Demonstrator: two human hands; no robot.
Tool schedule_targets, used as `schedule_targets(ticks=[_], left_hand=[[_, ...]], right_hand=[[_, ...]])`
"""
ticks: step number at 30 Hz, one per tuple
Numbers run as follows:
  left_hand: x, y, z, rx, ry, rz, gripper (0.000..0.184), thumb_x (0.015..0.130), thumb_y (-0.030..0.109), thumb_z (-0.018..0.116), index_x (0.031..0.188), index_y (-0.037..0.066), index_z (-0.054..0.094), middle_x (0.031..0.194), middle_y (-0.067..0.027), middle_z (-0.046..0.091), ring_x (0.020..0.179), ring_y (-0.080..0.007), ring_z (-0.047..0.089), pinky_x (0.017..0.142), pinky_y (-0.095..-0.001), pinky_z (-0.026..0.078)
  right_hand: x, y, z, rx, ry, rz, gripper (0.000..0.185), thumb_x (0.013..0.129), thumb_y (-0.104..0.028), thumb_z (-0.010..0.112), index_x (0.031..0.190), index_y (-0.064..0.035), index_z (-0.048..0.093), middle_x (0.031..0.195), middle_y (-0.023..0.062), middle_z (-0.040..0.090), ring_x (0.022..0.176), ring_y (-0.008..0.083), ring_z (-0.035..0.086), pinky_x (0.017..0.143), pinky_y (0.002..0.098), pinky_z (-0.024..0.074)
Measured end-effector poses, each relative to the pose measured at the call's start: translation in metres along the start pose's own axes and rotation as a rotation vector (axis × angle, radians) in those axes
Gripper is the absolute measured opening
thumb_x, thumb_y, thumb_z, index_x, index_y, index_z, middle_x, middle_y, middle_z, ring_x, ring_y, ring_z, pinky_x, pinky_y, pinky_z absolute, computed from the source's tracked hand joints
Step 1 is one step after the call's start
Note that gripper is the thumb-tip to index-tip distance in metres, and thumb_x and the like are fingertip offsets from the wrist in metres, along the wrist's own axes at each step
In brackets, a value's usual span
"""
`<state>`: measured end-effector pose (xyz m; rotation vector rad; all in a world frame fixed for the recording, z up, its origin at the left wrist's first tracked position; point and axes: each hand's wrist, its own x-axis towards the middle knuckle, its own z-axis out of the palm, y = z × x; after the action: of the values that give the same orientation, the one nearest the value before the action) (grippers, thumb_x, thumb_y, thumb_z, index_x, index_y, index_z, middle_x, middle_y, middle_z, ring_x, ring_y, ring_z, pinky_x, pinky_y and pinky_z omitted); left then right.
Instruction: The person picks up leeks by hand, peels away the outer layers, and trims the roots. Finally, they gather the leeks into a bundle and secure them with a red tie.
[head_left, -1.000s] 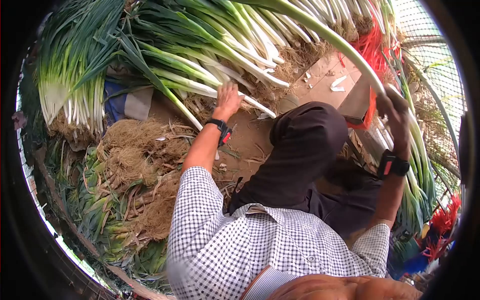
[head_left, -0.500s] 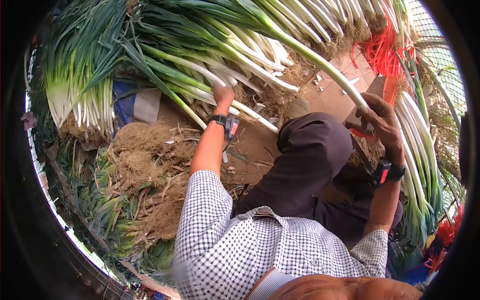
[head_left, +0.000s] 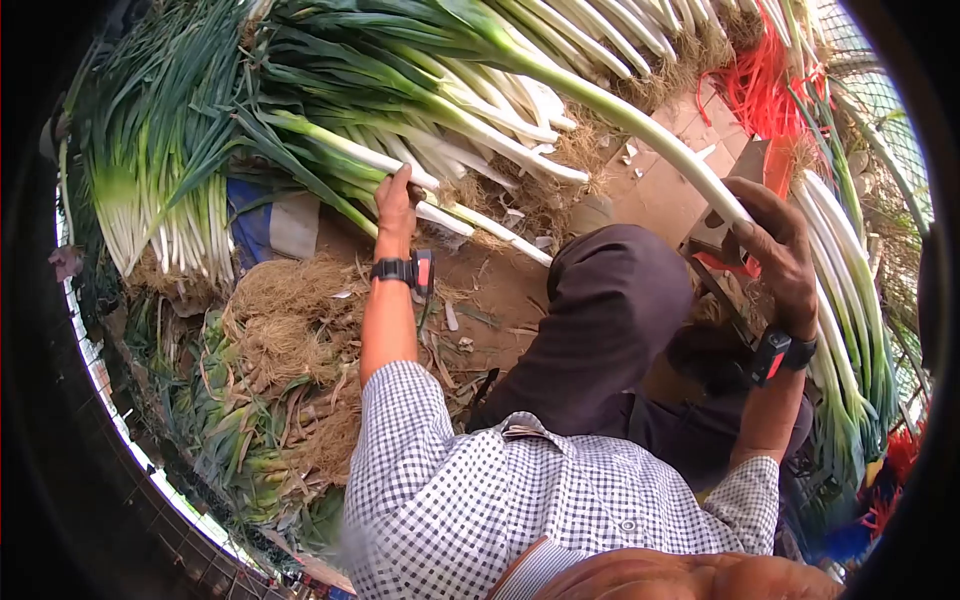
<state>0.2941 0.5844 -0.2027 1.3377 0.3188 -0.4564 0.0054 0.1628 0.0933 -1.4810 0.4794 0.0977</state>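
My right hand [head_left: 772,243] is closed on the white root end of a long green onion [head_left: 640,122], whose stalk slopes up and left toward the dark leaves. My left hand [head_left: 397,203] has its fingers around the white stalk of another green onion [head_left: 350,153] at the near edge of the pile; its cut end sticks out right of the fingers. Under that hand, further stalks point toward my knee. The heap of green onions [head_left: 480,105] lies beyond, roots facing right.
A trimmed bundle [head_left: 165,225] stands at the left, and another bundle [head_left: 840,300] lies at the right. Red plastic ties [head_left: 755,90] hang at the upper right. Rooty onion scraps [head_left: 285,330] are heaped at the lower left. Cardboard [head_left: 670,140] covers the ground ahead.
My left hand has shifted left along the near stalks, and its fingers now point upward. My right hand has moved slightly down and right, still holding the long green onion.
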Motion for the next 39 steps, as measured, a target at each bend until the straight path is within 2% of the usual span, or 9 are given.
schedule_targets(ticks=[3,10,15,19,22,31,34,35,39], left_hand=[[-0.069,0.054,0.008,-0.259,-0.121,0.015,0.016,0.095,0.017,0.066,0.102,0.003,0.064,0.094,-0.0059,0.069,0.081,-0.0177,0.066,0.075,-0.0328,0.055],[-0.193,0.047,0.100,-0.163,-0.423,-0.072,0.023,0.094,0.027,0.070,0.097,0.004,0.065,0.080,-0.0032,0.067,0.068,-0.0110,0.061,0.063,-0.0255,0.052],[-0.265,0.032,0.186,-0.269,-0.518,-0.104,0.020,0.097,0.024,0.067,0.096,0.004,0.065,0.082,-0.0019,0.064,0.072,-0.0086,0.060,0.065,-0.0251,0.048],[-0.289,0.064,0.219,-0.331,-0.624,-0.110,0.017,0.096,0.021,0.068,0.096,0.004,0.066,0.080,-0.0009,0.065,0.066,-0.0069,0.059,0.059,-0.0225,0.047],[-0.284,0.057,0.229,-0.266,-0.597,-0.081,0.017,0.096,0.021,0.068,0.094,0.004,0.067,0.077,-0.0018,0.065,0.063,-0.0075,0.059,0.057,-0.0224,0.049],[-0.276,0.050,0.210,-0.117,-0.693,-0.237,0.026,0.091,0.028,0.074,0.093,0.003,0.065,0.076,-0.0044,0.065,0.063,-0.0131,0.059,0.058,-0.0305,0.051],[-0.289,0.080,0.182,0.885,-0.488,0.426,0.043,0.084,0.036,0.080,0.104,0.002,0.062,0.085,-0.0090,0.064,0.078,-0.0199,0.061,0.070,-0.0370,0.052],[-0.284,0.074,0.174,1.029,-0.299,0.986,0.074,0.073,0.042,0.084,0.126,0.001,0.053,0.102,-0.0151,0.057,0.103,-0.0285,0.054,0.091,-0.0463,0.046],[-0.277,0.134,0.199,1.195,-0.397,1.480,0.110,0.063,0.042,0.086,0.150,0.003,0.031,0.124,-0.0181,0.042,0.122,-0.0363,0.039,0.109,-0.0561,0.027]], right_hand=[[0.002,-0.005,0.002,-0.097,-0.053,-0.053,0.055,0.093,-0.026,0.068,0.133,0.0083,0.052,0.101,0.0116,0.067,0.073,0.0115,0.063,0.067,0.0272,0.0545],[-0.013,-0.021,0.027,-0.195,-0.103,-0.030,0.045,0.092,-0.010,0.067,0.132,0.0040,0.054,0.094,0.0052,0.064,0.075,0.0082,0.059,0.066,0.0248,0.0498],[-0.017,-0.030,0.053,-0.659,-0.089,-0.105,0.033,0.090,-0.009,0.065,0.122,-0.0010,0.061,0.076,0.0026,0.062,0.069,0.0074,0.056,0.061,0.0261,0.0461],[-0.021,-0.016,0.066,-0.857,-0.073,-0.253,0.032,0.090,-0.011,0.063,0.118,0.0033,0.063,0.093,0.0198,0.071,0.080,0.0231,0.068,0.074,0.0361,0.0536],[-0.033,-0.015,0.079,-0.596,-0.015,-0.101,0.034,0.091,-0.013,0.062,0.120,0.0035,0.063,0.101,0.0217,0.070,0.089,0.0291,0.068,0.079,0.0381,0.0533],[-0.032,0.023,0.071,-0.640,-0.069,-0.285,0.057,0.082,-0.018,0.078,0.128,0.0042,0.054,0.097,0.0092,0.064,0.085,0.0116,0.062,0.071,0.0278,0.0526],[-0.038,0.004,0.067,-0.847,-0.104,-0.455,0.056,0.080,-0.015,0.076,0.128,0.0040,0.055,0.092,0.0117,0.066,0.078,0.0127,0.064,0.066,0.0288,0.0532],[-0.044,-0.008,0.068,-0.858,-0.093,-0.421,0.055,0.079,-0.015,0.076,0.127,0.0037,0.055,0.091,0.0119,0.066,0.076,0.0130,0.065,0.065,0.0293,0.0534],[-0.056,-0.056,0.067,-0.970,-0.025,-0.466,0.048,0.078,-0.013,0.076,0.121,0.0012,0.062,0.087,0.0122,0.068,0.071,0.0143,0.066,0.062,0.0321,0.0539]])
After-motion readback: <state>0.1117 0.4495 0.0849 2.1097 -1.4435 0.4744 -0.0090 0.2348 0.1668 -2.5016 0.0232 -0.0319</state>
